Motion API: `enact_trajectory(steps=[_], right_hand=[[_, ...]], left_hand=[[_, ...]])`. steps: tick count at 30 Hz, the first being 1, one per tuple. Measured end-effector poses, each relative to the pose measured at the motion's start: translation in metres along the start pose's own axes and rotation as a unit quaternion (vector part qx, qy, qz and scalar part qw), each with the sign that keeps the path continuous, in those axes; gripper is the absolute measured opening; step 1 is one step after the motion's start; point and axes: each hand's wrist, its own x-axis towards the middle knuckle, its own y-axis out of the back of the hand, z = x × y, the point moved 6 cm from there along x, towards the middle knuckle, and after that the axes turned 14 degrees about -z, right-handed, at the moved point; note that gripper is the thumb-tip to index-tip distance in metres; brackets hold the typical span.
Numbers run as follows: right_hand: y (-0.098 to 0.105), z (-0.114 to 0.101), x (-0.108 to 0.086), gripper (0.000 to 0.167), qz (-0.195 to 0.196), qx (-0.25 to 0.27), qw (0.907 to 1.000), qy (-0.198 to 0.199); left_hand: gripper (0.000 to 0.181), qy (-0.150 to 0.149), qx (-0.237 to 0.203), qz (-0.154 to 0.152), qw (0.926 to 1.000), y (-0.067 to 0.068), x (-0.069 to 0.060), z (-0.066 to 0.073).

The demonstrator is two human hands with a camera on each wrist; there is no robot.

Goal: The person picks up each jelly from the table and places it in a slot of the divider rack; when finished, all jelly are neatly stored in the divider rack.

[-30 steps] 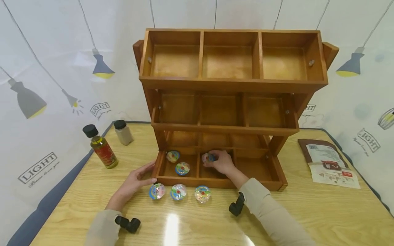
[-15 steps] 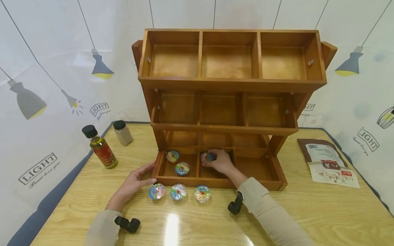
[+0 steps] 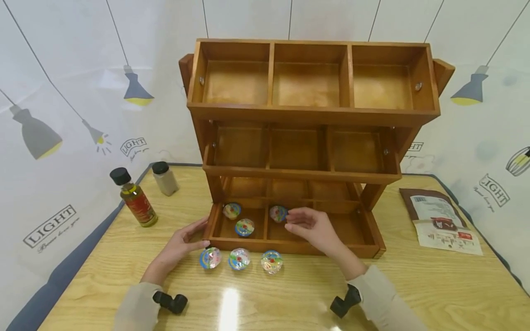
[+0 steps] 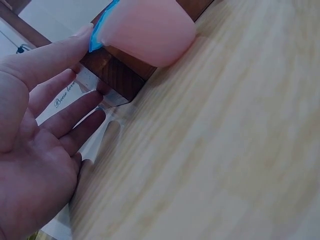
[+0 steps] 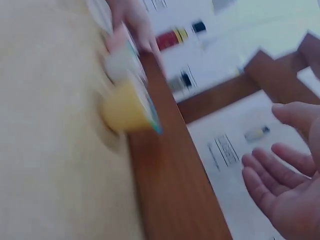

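Note:
My left hand (image 3: 175,248) touches the front left corner of the wooden rack (image 3: 256,245), its fingers loosely extended and holding nothing. Just right of its thumb is a pink jelly cup (image 4: 150,30), first in a row on the table with a whitish cup (image 3: 239,259) and a yellow cup (image 3: 271,262). In the bottom tier's left compartment lie two lidded jelly cups, one behind (image 3: 232,210) and one in front (image 3: 244,227). Another jelly cup (image 3: 278,214) sits at the back left of the middle compartment. Beside it hovers my right hand (image 3: 316,230), fingers apart and holding nothing.
An oil bottle (image 3: 138,202) and a black-capped jar (image 3: 165,179) stand left of the rack. A brown and white packet (image 3: 443,220) lies at the right. The rack's middle tier (image 3: 302,174) and top tier (image 3: 310,111) overhang the bottom one.
My right hand has let go of the jelly cup in the middle compartment and moved off to the right, its fingers opening. The left hand stays where it was.

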Motion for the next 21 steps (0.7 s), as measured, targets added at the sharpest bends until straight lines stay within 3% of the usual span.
enact_trajectory(steps=[4, 10, 17, 21], right_hand=[[-0.022, -0.004, -0.024, 0.033, -0.036, 0.031, 0.9984, 0.031], [-0.054, 0.022, -0.043, 0.048, -0.056, 0.009, 0.9978, -0.035], [-0.071, 0.037, -0.037, 0.056, -0.049, 0.029, 0.9983, -0.011], [-0.076, 0.036, -0.032, 0.058, -0.053, 0.03, 0.9978, -0.026]], left_hand=[[0.068, 0.005, 0.003, 0.001, 1.0, 0.0, 0.0, 0.0], [0.069, 0.008, 0.001, 0.003, 1.0, 0.001, 0.001, 0.0], [0.069, 0.007, 0.004, 0.001, 1.0, 0.0, 0.0, -0.001], [0.069, 0.009, -0.001, 0.003, 1.0, 0.0, 0.001, -0.002]])
